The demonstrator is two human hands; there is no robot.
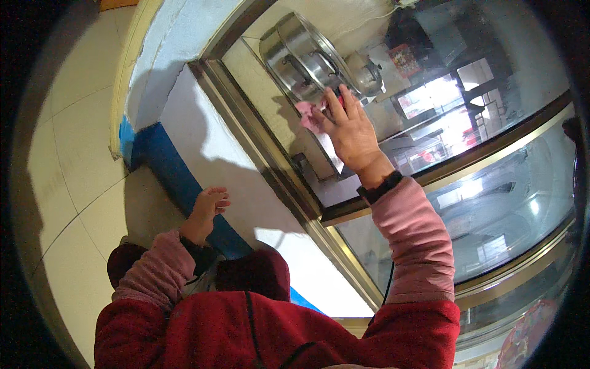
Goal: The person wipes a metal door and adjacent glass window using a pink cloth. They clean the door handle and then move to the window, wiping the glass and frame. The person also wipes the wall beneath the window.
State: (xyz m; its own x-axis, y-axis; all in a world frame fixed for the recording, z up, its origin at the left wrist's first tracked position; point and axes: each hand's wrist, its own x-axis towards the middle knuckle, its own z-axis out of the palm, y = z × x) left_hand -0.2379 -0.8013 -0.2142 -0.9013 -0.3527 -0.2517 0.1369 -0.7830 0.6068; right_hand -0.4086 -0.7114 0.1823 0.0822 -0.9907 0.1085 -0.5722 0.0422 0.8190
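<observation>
My right hand (352, 133) reaches up to the glass pane (318, 184) of a metal-framed window, its fingers apart. Pink material, perhaps a cloth (308, 116), shows beside the thumb, and a bit of red shows between the fingers. Whether the hand grips either is unclear. Lower down on the left, my left hand (207, 214) hangs over the blue-painted band of the wall, fingers loosely curled with nothing in them. Behind the glass, near my right fingertips, is a large stainless steel pot (295, 57) with black handles. A smaller metal vessel (364, 74) is next to it.
The bronze-coloured window frame (258, 143) runs diagonally above a white wall (230, 170) with a blue lower band (179, 161). Another glass pane (488, 207) lies at the right, with bright reflections. Tiled floor (78, 184) and a pale wall edge (126, 83) are at the left.
</observation>
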